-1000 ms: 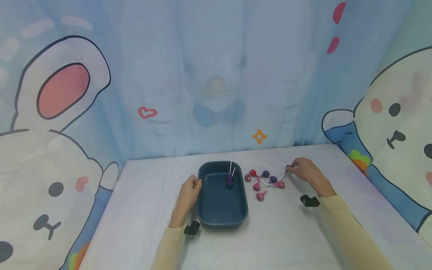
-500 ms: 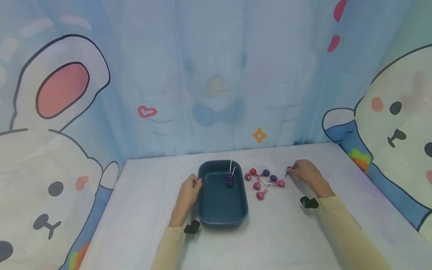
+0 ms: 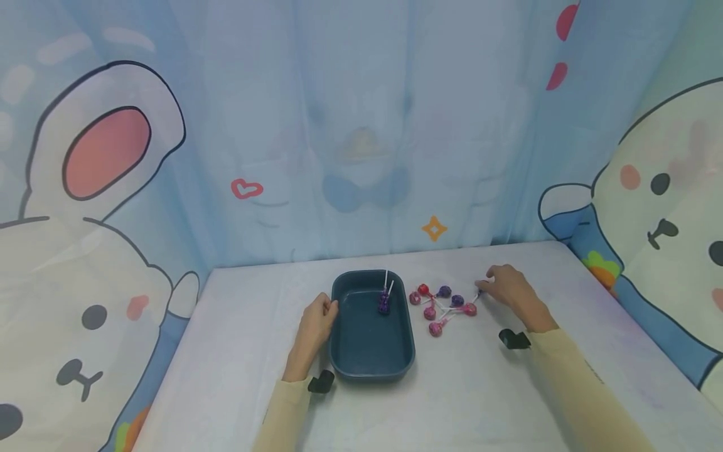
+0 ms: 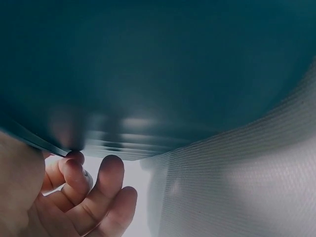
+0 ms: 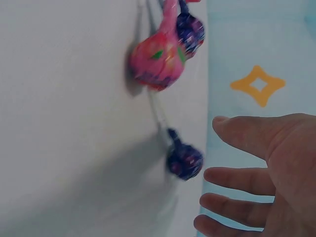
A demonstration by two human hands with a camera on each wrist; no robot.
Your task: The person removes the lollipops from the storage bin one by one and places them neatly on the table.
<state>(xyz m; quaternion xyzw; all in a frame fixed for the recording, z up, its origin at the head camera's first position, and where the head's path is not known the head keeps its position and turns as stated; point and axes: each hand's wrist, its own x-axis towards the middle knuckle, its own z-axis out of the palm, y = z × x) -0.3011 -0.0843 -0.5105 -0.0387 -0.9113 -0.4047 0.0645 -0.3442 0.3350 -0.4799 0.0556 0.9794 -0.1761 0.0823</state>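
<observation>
My left hand [image 3: 315, 328] holds the left rim of a dark blue-green rectangular tray [image 3: 371, 371]; in the left wrist view the fingers [image 4: 111, 175] curl by its edge. Two purple-wrapped lollipops [image 3: 384, 304] stand inside, sticks upward. My right hand [image 3: 511, 294] hovers at the right end of a lollipop pile, beside a purple lollipop [image 5: 184, 161]. In the right wrist view its thumb and fingers are spread and extended, with nothing between them. A pink lollipop [image 5: 158, 60] lies just past the purple one. The head view partly hides the purple lollipop behind the fingertips.
Several pink, red and purple lollipops, including a red one [image 3: 423, 289], lie with crossed sticks right of the tray. The white-covered table [image 3: 452, 402] meets a blue cartoon curtain [image 3: 361, 125] behind.
My right hand's thumb and fingers have parted, and the purple lollipop that they pinched now sits slightly lower, out of their grip. The left hand and tray stay put.
</observation>
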